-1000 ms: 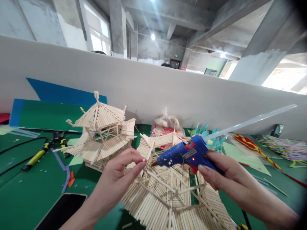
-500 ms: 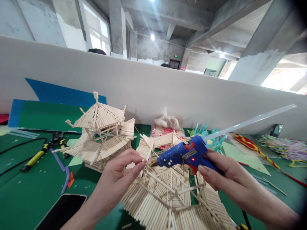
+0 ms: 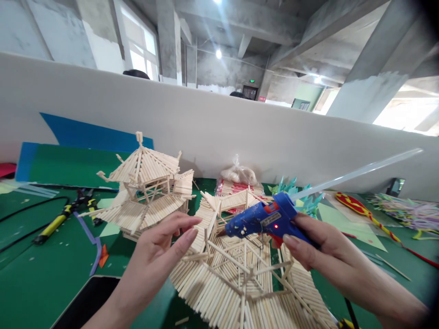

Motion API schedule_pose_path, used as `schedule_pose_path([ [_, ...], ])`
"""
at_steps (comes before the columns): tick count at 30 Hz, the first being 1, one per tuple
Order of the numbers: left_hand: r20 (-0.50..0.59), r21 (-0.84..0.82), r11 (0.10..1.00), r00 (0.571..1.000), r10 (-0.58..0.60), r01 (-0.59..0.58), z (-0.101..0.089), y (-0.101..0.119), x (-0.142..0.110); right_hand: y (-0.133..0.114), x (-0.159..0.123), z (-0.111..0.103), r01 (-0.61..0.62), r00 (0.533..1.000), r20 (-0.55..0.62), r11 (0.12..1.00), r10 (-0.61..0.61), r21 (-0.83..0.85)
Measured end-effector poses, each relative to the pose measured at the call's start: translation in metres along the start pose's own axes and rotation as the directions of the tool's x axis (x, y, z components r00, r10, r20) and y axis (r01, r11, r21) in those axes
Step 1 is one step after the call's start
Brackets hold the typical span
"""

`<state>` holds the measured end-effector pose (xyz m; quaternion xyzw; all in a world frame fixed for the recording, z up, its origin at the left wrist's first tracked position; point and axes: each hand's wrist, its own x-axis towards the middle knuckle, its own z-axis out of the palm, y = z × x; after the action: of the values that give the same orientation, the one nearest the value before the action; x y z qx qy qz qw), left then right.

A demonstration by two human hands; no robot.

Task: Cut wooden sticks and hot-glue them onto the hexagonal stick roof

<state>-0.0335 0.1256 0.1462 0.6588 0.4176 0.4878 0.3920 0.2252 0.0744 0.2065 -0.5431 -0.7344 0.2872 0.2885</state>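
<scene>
In my right hand [image 3: 318, 251] is a blue hot glue gun [image 3: 262, 219], its red light lit and a long clear glue stick [image 3: 363, 173] coming out of its back. The nozzle points left over a wooden-stick model roof [image 3: 236, 274] built of thin round sticks. My left hand [image 3: 164, 249] hovers just left of that frame, thumb and fingertips apart, with nothing between them. A short stick [image 3: 206, 235] stands upright on the frame near my left fingertips. Behind the left hand sits a tiered stick pavilion [image 3: 146, 183].
Yellow-handled pliers [image 3: 56, 224] and a black phone [image 3: 89, 301] lie on the green table to the left. A clear bag [image 3: 237, 176] stands behind the model. Teal folded paper [image 3: 291, 189] and coloured strips [image 3: 404, 208] lie to the right. A white partition [image 3: 206, 132] closes off the back.
My left hand has let go of the short stick, which now stands on the frame, and has drawn back slightly left with its fingers parted. The glue gun has hardly moved.
</scene>
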Motion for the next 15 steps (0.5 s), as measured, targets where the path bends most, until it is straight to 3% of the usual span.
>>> schedule_pose_path([
  [5, -0.128, 0.03, 0.999, 0.992, -0.01, 0.014, -0.011, -0.009, -0.024, -0.001, -0.003, -0.001, 0.005, 1.0, -0.009, 1.0, -0.005, -0.008],
  [10, -0.214, 0.202, 0.979, 0.976, 0.042, 0.002, -0.015, -0.024, -0.058, 0.004, -0.008, -0.001, 0.005, 0.999, -0.037, 0.999, -0.004, 0.049],
  [15, -0.195, 0.274, 0.962, 0.98, 0.047, 0.009, -0.004, -0.025, -0.09, 0.01, -0.014, 0.001, -0.023, 0.988, -0.14, 0.967, 0.061, 0.253],
])
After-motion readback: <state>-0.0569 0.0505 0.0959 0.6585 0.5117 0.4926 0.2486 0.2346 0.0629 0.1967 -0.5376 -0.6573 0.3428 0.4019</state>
